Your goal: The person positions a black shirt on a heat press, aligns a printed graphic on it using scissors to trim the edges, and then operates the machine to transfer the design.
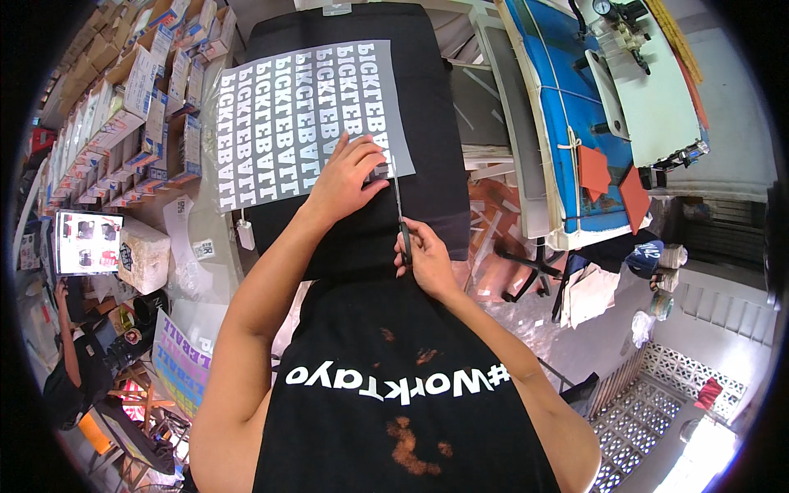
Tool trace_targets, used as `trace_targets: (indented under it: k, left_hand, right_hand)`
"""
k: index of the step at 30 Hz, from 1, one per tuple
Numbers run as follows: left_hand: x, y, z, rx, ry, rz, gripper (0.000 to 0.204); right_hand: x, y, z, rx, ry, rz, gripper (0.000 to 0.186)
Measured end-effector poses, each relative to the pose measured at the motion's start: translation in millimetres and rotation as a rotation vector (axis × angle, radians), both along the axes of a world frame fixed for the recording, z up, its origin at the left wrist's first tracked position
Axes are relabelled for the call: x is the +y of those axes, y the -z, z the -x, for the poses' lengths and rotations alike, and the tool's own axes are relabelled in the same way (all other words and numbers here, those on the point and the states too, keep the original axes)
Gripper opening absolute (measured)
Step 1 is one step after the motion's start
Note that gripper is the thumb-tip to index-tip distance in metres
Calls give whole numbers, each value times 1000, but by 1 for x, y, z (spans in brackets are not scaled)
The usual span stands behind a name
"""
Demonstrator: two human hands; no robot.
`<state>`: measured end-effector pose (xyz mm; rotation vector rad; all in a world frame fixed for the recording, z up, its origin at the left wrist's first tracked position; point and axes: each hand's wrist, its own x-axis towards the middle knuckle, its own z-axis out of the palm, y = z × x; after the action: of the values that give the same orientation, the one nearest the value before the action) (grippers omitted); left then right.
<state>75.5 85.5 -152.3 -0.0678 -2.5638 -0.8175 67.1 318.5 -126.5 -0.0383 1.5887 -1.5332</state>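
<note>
Over the flat black work surface point(362, 238), the right hand point(426, 259) is gripping black-handled metal scissors point(404, 236) in curled fingers, while the left hand point(349, 178), fingers loosely spread, is resting on the white-lettered grey rectangular sheet point(304, 119) lying across that surface.

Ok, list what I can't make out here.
All in the head view:
- Part of the sheet: hidden by the left hand.
- Part of the scissors' handles: hidden by the right hand's fingers.
- Gauge reading: too small.
- Items on the screen: too small to tell apart.
</note>
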Motion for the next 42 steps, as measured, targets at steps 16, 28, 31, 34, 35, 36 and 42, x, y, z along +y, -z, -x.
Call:
trace_targets:
  k: [16, 28, 31, 34, 35, 36, 42]
  left_hand:
    - [17, -20, -10, 198, 17, 40, 13]
    - [25, -44, -21, 241, -12, -6, 13]
    - [24, -47, -25, 263, -14, -9, 13]
    - [26, -56, -31, 279, -3, -12, 14]
    - [26, -58, -34, 285, -1, -13, 15]
    - [27, -59, -36, 283, -1, -18, 15]
    - [28, -58, -43, 292, -5, -41, 15]
  right_hand:
    - [-28, -11, 23, 11, 74, -45, 32]
    - [-56, -11, 43, 139, 85, -74, 22]
    - [-60, -10, 48, 168, 84, -78, 23]
    - [-69, -6, 63, 172, 67, -67, 27]
    - [-71, -5, 68, 168, 56, -62, 31]
    - [-72, -2, 69, 178, 48, -60, 32]
    - [-82, 0, 74, 248, 99, -66, 33]
